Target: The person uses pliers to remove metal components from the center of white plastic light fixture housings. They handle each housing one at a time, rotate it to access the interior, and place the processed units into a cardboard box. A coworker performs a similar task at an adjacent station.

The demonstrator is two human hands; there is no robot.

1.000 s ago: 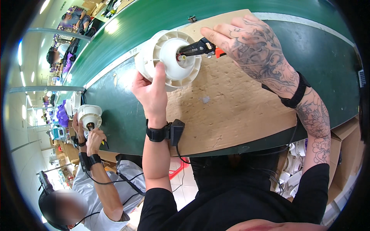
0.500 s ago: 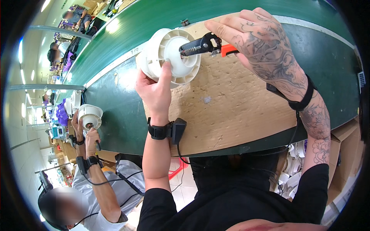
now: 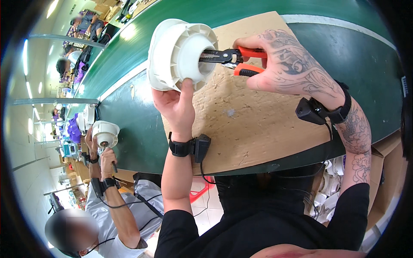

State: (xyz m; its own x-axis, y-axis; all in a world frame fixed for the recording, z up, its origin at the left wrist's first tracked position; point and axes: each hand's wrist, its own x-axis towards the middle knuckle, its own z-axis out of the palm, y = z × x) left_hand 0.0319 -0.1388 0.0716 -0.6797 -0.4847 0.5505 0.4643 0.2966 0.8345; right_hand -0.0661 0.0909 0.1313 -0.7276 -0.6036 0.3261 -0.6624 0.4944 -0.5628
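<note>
A round white plastic housing (image 3: 178,56) with ribs and a raised central collar is held up over the cardboard by my left hand (image 3: 175,103). My left thumb presses on its lower rim, and the other fingers go behind it. Around the red-orange handles of a pair of wire strippers (image 3: 247,64) curls my right hand (image 3: 292,64), with the handles spread apart. The black jaws of the tool reach into the housing's central opening, where their tips are partly hidden. What they touch inside does not show.
A worn cardboard sheet (image 3: 258,129) covers part of the dark green table (image 3: 344,56). To the left a co-worker's hands (image 3: 105,159) work on a similar white housing (image 3: 104,133). White parts (image 3: 329,189) fill a carton (image 3: 378,172) below at right. Cables hang from my wrist straps.
The housing has tilted and shifted slightly up and left in my left hand. My right hand has turned, and both stripper handles now show, spread apart.
</note>
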